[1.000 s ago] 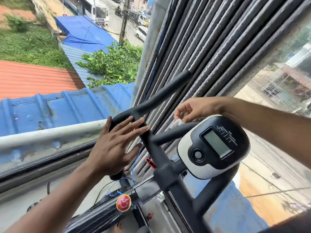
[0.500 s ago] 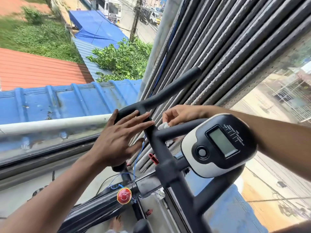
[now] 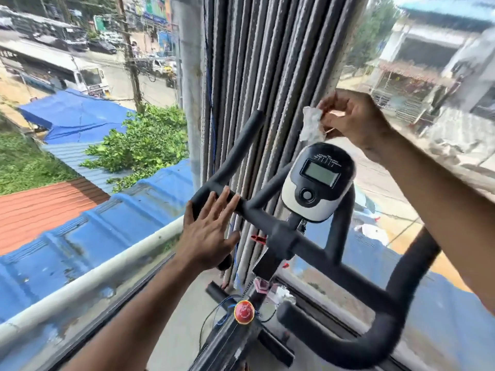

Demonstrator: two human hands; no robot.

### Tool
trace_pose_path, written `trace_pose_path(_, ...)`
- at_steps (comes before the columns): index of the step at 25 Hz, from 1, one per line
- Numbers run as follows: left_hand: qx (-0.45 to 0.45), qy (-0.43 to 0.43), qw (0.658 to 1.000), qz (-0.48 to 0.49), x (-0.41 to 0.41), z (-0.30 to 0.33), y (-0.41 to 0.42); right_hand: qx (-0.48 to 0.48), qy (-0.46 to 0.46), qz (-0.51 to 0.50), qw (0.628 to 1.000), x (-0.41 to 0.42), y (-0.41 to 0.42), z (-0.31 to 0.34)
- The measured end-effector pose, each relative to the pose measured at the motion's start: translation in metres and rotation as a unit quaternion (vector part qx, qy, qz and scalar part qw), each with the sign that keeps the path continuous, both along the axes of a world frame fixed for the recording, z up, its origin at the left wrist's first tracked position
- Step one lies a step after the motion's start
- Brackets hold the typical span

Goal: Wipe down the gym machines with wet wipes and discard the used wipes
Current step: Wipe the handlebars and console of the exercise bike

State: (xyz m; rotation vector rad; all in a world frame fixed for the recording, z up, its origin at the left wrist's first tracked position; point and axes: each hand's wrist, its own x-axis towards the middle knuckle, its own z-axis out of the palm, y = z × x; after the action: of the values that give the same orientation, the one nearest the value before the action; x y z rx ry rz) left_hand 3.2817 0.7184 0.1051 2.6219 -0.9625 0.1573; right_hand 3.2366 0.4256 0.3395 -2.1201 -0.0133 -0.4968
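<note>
An exercise bike stands in front of me with black foam handlebars [image 3: 316,247] and a black-and-white console [image 3: 318,180] with a small screen. My left hand [image 3: 209,231] lies flat with straight fingers against the left handlebar bend. Above the console, my right hand [image 3: 353,119] pinches a crumpled white wet wipe [image 3: 310,124], held in the air clear of the bars. A red round knob [image 3: 243,311] sits on the bike frame below.
A bundle of grey vertical blinds [image 3: 267,76] hangs right behind the handlebars. Window glass surrounds the bike, with a white rail [image 3: 93,274] outside at the left. Blue wires [image 3: 225,309] trail near the frame. The right handlebar loop [image 3: 375,341] curves toward me.
My right hand has lifted the wipe off the inner handlebar bar, up above the console. The view tilted upward. My left hand stays flat on the left bar.
</note>
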Motion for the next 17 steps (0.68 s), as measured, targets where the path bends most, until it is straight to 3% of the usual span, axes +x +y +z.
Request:
trace_pose_path(3, 0.023, 0.011, 1.0, -0.01, -0.002, 0.006, -0.001, -0.067, -0.131, -0.074, 0.986, -0.066, 0.028, -0.013)
trace_pose_path(6, 0.029, 0.037, 0.999, -0.028, -0.003, 0.012, 0.001, -0.201, -0.183, -0.124, 0.954, -0.11, 0.062, -0.041)
trace_pose_path(8, 0.027, 0.042, 0.998, -0.027, -0.003, 0.012, 0.0, -0.327, -0.162, -0.105, 0.925, -0.118, 0.081, -0.073)
trace_pose_path(11, 0.026, 0.033, 0.999, -0.026, -0.004, 0.01, 0.001, -0.469, -0.051, -0.09, 0.877, -0.109, 0.103, -0.129)
trace_pose_path(14, 0.034, 0.036, 0.998, -0.025, -0.003, 0.012, 0.001, -0.508, -0.006, -0.118, 0.853, -0.091, 0.123, -0.154)
trace_pose_path(17, 0.046, 0.029, 0.998, -0.032, -0.004, 0.013, 0.003, -0.485, 0.007, -0.132, 0.864, -0.091, 0.131, -0.155)
